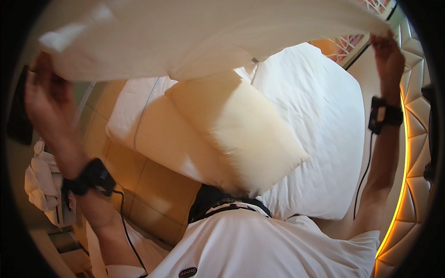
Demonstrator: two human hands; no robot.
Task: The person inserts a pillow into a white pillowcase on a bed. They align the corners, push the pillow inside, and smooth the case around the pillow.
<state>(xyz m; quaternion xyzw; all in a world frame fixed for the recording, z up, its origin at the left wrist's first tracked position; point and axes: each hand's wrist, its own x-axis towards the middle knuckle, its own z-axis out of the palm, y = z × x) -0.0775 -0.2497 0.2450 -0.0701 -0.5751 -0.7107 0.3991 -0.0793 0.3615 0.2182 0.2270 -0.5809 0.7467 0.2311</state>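
Both my arms are raised and spread wide, with a white cloth [146, 41] stretched between them across the top of the view. My left hand [50, 87] grips its left corner. At the upper right, my right hand [386, 52] pinches the opposite corner. Below the cloth, a cream pillow [257, 135] without a visible cover lies tilted on the bed, close to my waist. A white sheet [313, 104] covers the bed beneath it. The cloth hides the bed's far part. Each wrist wears a black strapped device with a cable.
A padded headboard [413, 135] with a lit yellow strip [405, 146] runs along the right. Tiled floor [139, 180] shows left of the bed. White cloths [41, 180] lie bundled at the far left. A white lattice panel [342, 47] stands behind the bed.
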